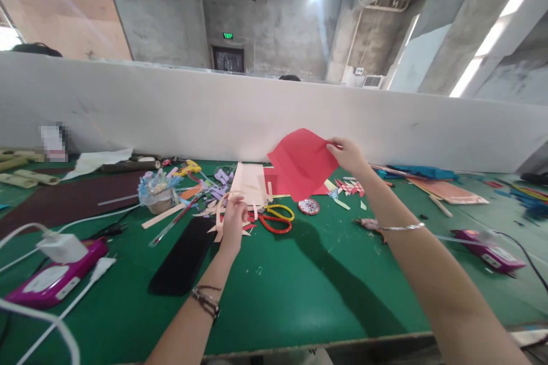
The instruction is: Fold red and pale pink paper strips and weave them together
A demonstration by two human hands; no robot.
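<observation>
My right hand [345, 155] pinches the right corner of a red sheet of paper [302, 159], which hangs in the air above the table and bends a little. My left hand [235, 217] is lower, among paper scraps, its fingers curled on a thin pale pink paper strip [220, 208] that arches beside it; the fingertips are partly hidden. Behind it lies a pale pink paper sheet [249, 179]. Scissors with yellow and red handles [278, 227] lie just right of my left hand, their blades hidden. A small round patterned tin [308, 206] sits under the red sheet.
A black phone [182, 256] lies left of my left forearm. Further left are a wrapped cup [159, 191], purple scraps [218, 182] and a purple power strip [60, 274] with white cables. A glue gun [371, 224] lies near my right forearm. A white partition [171, 108] borders the green table.
</observation>
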